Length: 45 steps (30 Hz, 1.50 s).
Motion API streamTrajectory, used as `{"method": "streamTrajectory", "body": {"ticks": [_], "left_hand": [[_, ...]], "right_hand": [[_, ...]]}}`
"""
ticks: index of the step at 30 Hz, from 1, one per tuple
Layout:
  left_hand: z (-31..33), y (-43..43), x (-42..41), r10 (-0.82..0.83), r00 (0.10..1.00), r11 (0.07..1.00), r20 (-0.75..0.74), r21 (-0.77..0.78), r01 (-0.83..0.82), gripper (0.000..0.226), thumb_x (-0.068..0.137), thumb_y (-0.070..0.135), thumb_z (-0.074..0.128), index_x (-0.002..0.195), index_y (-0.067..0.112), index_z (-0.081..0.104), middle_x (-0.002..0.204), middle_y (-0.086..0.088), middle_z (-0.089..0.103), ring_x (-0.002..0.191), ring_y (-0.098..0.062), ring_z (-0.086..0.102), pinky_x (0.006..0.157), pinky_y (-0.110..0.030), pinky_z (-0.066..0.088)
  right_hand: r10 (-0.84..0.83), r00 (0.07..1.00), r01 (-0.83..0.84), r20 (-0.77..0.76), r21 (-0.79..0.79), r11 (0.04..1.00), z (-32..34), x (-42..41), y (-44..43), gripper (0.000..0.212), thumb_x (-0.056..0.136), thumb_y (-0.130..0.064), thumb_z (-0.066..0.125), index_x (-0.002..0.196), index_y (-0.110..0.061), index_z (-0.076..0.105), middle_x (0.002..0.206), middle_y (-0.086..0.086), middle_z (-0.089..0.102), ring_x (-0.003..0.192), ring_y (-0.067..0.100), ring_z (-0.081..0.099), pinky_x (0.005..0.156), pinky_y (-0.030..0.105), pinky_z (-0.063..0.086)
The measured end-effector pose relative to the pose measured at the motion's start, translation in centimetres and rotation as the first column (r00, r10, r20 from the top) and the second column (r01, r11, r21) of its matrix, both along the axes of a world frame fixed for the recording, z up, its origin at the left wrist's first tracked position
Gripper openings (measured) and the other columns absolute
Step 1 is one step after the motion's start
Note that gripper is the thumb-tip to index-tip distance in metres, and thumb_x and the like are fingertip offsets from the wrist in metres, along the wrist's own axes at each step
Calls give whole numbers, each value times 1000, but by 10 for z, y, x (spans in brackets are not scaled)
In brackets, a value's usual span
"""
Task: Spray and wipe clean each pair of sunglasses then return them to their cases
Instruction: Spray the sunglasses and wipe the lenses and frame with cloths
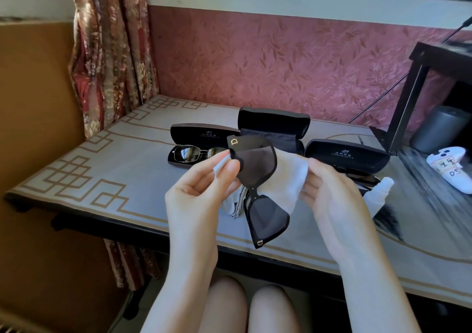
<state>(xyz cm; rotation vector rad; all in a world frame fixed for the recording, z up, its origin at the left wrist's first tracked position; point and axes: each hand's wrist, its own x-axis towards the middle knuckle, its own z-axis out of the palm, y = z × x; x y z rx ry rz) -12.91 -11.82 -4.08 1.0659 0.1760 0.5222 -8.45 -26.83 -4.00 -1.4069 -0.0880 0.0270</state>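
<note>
Far left of the big black sunglasses (258,164) we hold, a red floral curtain (109,51) hangs behind the corner of the table (76,169), which is covered by a grey mat with a gold fretwork border. Nearer, to their upper left, a glossy black case (204,133) lies open with metal-framed sunglasses (189,153) inside it.

Our left hand (199,192) pinches the left edge of the upper lens, thumb on the front. The black sunglasses hang tilted above the table, one lens over the other, a gold D at each outer corner.

Behind them stands a taller black case (273,120), lid up. A white cloth (288,176) spreads behind the upper lens, and our right hand (332,197) pinches its right edge; the two hands are apart.

To the right lies a third black case (347,153), open, a dark pair partly visible in it. Just below that case lies a white spray bottle (378,192). Farthest right, a white controller (452,169) rests under a dark shelf (419,82).
</note>
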Motion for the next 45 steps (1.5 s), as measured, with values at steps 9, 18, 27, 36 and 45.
{"method": "streamTrajectory", "body": {"ticks": [9,18,27,36,45], "left_hand": [[0,5,2,-5,1000,1000,2,14,5,28,69,18,72,97,13,74,95,-3,76,93,-17,72,80,-26,57],[0,4,1,-43,999,999,-5,28,43,26,68,19,72,94,16,73,92,-1,77,91,-13,72,72,-19,56],[-1,2,1,-43,999,998,15,-36,43,23,71,14,69,94,14,71,85,-1,76,86,-14,73,70,-20,57],[-1,2,1,-87,996,996,13,16,87,25,73,15,69,98,13,72,94,-3,76,94,-18,72,77,-24,58],[0,2,2,-112,993,992,29,67,110,22,73,15,69,94,17,72,90,-2,77,87,-15,73,71,-20,56]], "right_hand": [[19,997,-13,69,-82,997,-1,1,-3,42,57,-36,77,91,-11,74,91,5,76,90,19,68,98,39,48],[-5,953,29,303,-74,997,28,-1,17,9,82,-13,70,80,-20,75,73,-9,73,71,3,64,70,14,47],[85,824,171,560,-389,905,11,-9,23,20,97,-22,55,97,-29,73,86,-13,67,94,4,55,85,9,36],[34,963,44,269,-278,959,11,3,22,43,67,-30,80,107,-25,65,101,-7,68,81,6,65,84,23,51],[64,997,-50,53,-236,970,15,2,21,58,52,-44,78,103,-19,66,92,-2,76,83,4,70,67,10,48]]}}
